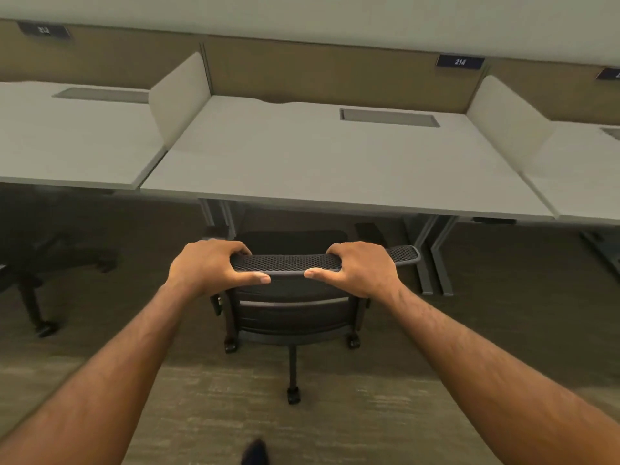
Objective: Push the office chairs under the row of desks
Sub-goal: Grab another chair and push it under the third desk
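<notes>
A black office chair [291,317] with a mesh backrest stands in front of the middle white desk [322,169], its seat partly under the desk's front edge. My left hand [209,266] grips the left part of the backrest's top edge, thumb toward me. My right hand [360,268] grips the same edge to the right. Both arms reach forward from the bottom of the view. The chair's castors and one base leg show below the backrest.
Another black chair [37,273] stands at the left, below the neighbouring desk [73,146]. White dividers [181,95] separate the desks. Grey desk legs [436,256] stand right of my chair. A third desk [583,182] lies far right. My shoe tip [255,453] shows on the carpet.
</notes>
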Tool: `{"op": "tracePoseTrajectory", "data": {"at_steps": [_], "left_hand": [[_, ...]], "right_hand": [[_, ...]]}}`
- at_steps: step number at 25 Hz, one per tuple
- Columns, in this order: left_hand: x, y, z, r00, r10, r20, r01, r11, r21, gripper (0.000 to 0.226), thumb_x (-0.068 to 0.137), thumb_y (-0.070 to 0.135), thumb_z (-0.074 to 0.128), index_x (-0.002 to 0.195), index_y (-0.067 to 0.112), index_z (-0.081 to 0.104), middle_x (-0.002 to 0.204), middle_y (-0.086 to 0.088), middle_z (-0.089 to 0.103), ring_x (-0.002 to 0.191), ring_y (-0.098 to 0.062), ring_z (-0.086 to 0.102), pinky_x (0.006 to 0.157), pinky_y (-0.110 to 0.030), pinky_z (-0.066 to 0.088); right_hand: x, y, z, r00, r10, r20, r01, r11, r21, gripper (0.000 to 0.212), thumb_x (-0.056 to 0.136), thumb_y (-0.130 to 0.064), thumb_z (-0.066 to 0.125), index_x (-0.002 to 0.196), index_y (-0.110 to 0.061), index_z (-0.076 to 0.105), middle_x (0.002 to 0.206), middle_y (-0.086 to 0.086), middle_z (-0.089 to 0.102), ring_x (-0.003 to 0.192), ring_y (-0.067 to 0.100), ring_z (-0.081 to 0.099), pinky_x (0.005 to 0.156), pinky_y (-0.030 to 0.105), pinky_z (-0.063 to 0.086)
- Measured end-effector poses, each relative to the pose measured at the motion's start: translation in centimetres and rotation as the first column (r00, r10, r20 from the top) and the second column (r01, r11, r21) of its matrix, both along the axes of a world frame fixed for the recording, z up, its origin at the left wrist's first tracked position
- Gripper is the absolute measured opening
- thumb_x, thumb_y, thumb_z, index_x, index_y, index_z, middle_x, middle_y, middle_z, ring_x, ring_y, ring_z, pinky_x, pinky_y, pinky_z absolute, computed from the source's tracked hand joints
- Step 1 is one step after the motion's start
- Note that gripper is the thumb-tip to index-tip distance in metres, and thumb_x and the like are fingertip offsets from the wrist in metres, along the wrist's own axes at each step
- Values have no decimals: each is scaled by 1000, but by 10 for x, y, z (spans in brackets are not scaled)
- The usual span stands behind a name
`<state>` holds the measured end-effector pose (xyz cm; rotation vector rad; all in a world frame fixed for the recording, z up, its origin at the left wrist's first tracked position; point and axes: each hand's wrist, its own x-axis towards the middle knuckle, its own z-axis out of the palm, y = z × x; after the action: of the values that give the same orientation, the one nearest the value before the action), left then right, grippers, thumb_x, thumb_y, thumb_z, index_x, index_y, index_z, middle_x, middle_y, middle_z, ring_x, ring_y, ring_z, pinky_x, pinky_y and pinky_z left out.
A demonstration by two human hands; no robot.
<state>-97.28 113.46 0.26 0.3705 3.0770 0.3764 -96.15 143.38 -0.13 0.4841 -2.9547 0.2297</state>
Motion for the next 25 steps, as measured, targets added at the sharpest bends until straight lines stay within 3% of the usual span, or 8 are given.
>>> {"op": "tracePoseTrajectory", "data": {"at_steps": [7,10,12,17,25], "left_hand": [[-86,-56,8,994,-94,61,94,996,11,99,44,112,33,112,47,65,79,31,58,72,5,54,64,-25,38],[-111,-71,8,994,-95,59,94,995,20,98,44,111,36,113,48,65,78,33,56,74,2,54,67,-28,40],[-123,-77,6,995,-90,51,88,996,27,96,43,111,38,113,49,64,79,32,57,76,1,55,68,-29,41],[-135,-80,4,992,-118,40,117,993,24,96,45,110,37,113,49,64,80,32,57,72,7,52,63,-25,39],[-126,-76,3,995,-98,15,98,995,13,97,50,109,35,113,43,66,81,31,60,72,6,55,60,-16,33]], "right_hand": [[-58,-62,-6,992,-122,-33,121,992,-34,97,65,-108,11,73,-26,64,59,-10,58,55,9,55,51,30,48],[-73,-78,-4,989,-138,-61,137,990,-25,92,66,-107,12,65,-26,56,55,-10,54,51,7,51,46,26,30],[-81,-84,-1,988,-142,-53,141,990,-15,93,66,-106,11,65,-25,56,55,-10,54,52,7,51,47,26,28],[-94,-86,-2,987,-163,-3,163,987,-14,103,65,-107,11,84,-26,71,64,-11,62,59,8,58,53,27,50],[-94,-76,-5,993,-116,19,117,992,-43,109,66,-107,7,97,-26,72,75,-9,68,68,11,63,66,35,59]]}}
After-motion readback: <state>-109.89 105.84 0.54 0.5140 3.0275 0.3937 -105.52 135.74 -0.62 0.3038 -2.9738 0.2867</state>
